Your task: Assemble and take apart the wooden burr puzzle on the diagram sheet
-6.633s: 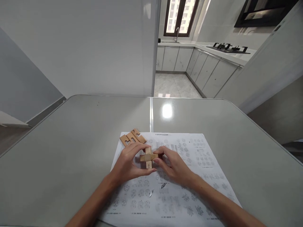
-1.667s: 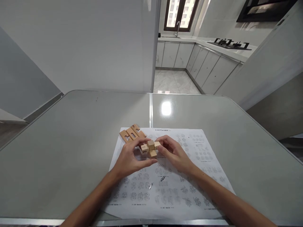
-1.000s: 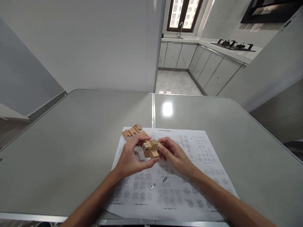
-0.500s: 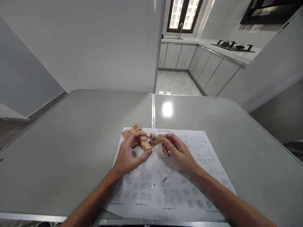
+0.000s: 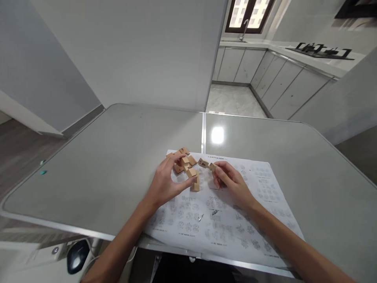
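"Reading from the left, how far along does it look?"

"Flat wooden pieces (image 5: 184, 150) lie on the printed paper (image 5: 273, 192), over the grey surface (image 5: 118, 157), just past the left hand (image 5: 166, 181). Then come the clustered blocks (image 5: 191, 173), a lower block (image 5: 195, 187) below the thumb, and a notched block (image 5: 203, 162) apart to the right. Partly separated, I'd judge; the cluster itself is together."

"And the hands?"

"The left is half curled, fingers and thumb around the cluster. The right hand (image 5: 231, 181) is pinched closed on one end of the notched block, whose dark-marked end points left."

"Is the lower block resting on the paper?"

"I can't tell."
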Motion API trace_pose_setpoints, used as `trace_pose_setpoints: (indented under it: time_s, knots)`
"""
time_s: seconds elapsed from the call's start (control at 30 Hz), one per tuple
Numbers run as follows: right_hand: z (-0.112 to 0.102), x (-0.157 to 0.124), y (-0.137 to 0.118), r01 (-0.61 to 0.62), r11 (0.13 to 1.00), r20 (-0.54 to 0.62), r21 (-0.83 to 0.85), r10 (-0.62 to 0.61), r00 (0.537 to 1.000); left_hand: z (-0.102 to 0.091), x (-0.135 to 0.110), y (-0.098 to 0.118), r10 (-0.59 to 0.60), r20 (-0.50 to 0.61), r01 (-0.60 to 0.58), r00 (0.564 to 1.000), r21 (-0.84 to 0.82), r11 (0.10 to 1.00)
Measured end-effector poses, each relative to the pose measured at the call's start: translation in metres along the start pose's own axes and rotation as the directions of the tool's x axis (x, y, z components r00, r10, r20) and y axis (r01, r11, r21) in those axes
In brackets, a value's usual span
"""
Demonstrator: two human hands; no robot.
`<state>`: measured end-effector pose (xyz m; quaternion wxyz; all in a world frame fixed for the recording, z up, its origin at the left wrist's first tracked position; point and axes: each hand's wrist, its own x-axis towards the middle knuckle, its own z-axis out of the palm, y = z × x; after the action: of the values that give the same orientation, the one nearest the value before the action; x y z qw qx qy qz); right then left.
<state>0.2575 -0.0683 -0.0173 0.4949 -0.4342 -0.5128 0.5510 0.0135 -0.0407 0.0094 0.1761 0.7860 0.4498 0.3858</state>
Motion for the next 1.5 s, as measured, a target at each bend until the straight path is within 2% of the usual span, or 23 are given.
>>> trace_pose_setpoints:
  time_s: [0.17,0.27,0.47,0.57,0.63,0.73,0.87,1.03,1.17,1.5]
  knots:
    - [-0.001,-0.006,0.003,0.027,0.995,0.030,-0.092,-0.024,0.999,-0.008,-0.033,-0.006,-0.171,-0.064,0.180,0.983,0.166,0.970]
    - [-0.002,-0.010,0.004,0.042,0.982,0.071,-0.183,-0.029,0.997,-0.011,-0.048,-0.008,-0.233,-0.100,0.249,0.967,0.214,0.945]
    - [0.001,-0.015,0.006,0.066,0.945,0.051,-0.320,-0.053,0.997,-0.010,-0.061,-0.011,-0.260,-0.111,0.280,0.959,0.246,0.928]
    - [0.001,-0.019,0.005,0.065,0.896,-0.002,-0.439,-0.073,0.997,-0.009,-0.065,-0.013,-0.256,-0.108,0.275,0.961,0.244,0.930]
    - [0.001,-0.024,0.003,0.053,0.827,-0.070,-0.560,-0.110,0.991,-0.008,-0.067,-0.014,-0.261,-0.109,0.280,0.959,0.235,0.931]
    - [0.002,-0.032,0.002,0.050,0.661,-0.133,-0.749,-0.224,0.965,-0.008,-0.068,-0.013,-0.277,-0.124,0.299,0.953,0.225,0.927]
    - [0.013,-0.042,0.005,0.047,0.438,-0.104,-0.898,-0.314,0.944,-0.007,-0.069,-0.013,-0.281,-0.137,0.306,0.950,0.227,0.925]
    - [0.030,-0.048,0.011,0.073,0.302,-0.028,-0.950,-0.316,0.948,-0.006,-0.069,-0.014,-0.285,-0.144,0.312,0.948,0.236,0.920]
    - [0.037,-0.044,0.014,0.143,0.287,0.049,-0.947,-0.311,0.949,-0.006,-0.070,-0.014,-0.299,-0.142,0.325,0.944,0.219,0.920]
    - [0.037,-0.038,0.022,0.245,0.373,0.145,-0.895,-0.276,0.950,-0.007,-0.068,-0.016,-0.309,-0.171,0.342,0.935,0.212,0.916]
